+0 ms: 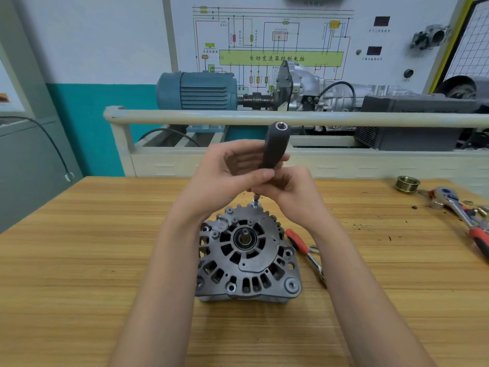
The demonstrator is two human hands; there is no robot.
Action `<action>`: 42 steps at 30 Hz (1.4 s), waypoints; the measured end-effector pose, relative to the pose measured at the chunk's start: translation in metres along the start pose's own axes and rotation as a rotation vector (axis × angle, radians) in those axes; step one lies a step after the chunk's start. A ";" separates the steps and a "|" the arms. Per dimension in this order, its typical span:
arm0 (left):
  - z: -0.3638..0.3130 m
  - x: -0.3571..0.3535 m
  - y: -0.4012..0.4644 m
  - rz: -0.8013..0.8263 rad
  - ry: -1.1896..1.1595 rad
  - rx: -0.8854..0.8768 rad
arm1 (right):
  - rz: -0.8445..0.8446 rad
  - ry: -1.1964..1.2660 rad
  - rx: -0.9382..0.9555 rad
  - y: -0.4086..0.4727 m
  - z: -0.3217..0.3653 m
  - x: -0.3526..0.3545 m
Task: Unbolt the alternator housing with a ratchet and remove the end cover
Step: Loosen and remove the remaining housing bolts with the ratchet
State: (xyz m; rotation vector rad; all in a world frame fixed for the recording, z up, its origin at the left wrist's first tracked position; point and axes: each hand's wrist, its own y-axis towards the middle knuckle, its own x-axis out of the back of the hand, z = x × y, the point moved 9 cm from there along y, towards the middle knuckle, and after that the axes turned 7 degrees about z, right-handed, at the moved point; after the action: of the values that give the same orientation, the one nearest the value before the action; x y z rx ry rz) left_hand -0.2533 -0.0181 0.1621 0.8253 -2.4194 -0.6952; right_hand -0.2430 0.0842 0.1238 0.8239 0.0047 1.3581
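Note:
A grey alternator stands on the wooden table with its vented end cover facing up. A black-handled driver tool stands upright over the housing's far edge, its metal tip on a bolt there. My left hand wraps around the lower handle from the left. My right hand grips the tool's lower end from the right, just above the tip. The bolt itself is mostly hidden by the socket.
A small red-handled ratchet lies right of the alternator beside loose bolts. At the far right lie a larger ratchet, a brass pulley and small parts. A railing and training rig stand behind the table.

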 end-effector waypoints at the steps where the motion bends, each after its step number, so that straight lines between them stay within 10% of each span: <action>1: 0.000 0.002 -0.001 0.010 0.001 0.002 | 0.031 0.006 -0.008 0.000 -0.001 -0.002; 20: -0.002 0.016 0.000 -0.247 0.093 -0.037 | 0.031 -0.019 0.004 -0.002 0.007 0.002; 26: -0.002 0.000 0.000 0.008 -0.015 -0.044 | 0.025 -0.055 -0.002 -0.001 0.003 0.001; 33: -0.005 0.017 -0.002 -0.217 0.048 -0.066 | -0.012 -0.030 0.042 -0.001 0.006 0.004; 42: -0.003 0.013 -0.002 -0.075 0.019 -0.056 | 0.010 -0.081 0.055 0.000 0.006 0.002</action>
State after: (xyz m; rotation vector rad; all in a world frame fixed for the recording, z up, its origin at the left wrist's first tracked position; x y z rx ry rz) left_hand -0.2597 -0.0291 0.1666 0.9002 -2.3511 -0.7758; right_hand -0.2399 0.0825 0.1288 0.9254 -0.0252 1.3383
